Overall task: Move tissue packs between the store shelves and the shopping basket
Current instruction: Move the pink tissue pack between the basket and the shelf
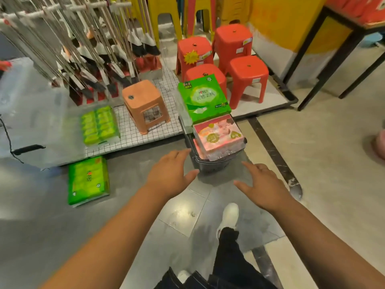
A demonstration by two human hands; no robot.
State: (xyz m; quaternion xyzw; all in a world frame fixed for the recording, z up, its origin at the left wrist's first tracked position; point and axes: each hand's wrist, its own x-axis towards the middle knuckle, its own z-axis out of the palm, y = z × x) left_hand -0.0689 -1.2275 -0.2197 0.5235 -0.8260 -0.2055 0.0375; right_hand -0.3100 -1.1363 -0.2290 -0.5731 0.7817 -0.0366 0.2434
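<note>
Left hand (168,174), right hand (264,184) — basket (210,166) ahead, stools (248,74) beyond

One head-worn wide-angle cam, looking fwd & down at the floor (62,236). Close to lens, mid-frame: left hand (169,175) and right hand (265,185); shopping basket (210,166) lies just beyond, approx. centre.

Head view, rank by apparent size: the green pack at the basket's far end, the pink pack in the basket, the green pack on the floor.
1. basket green pack.
2 and 3. pink pack and floor green pack look alike; the pink one is partly covered, so I leave them unranked.
</note>
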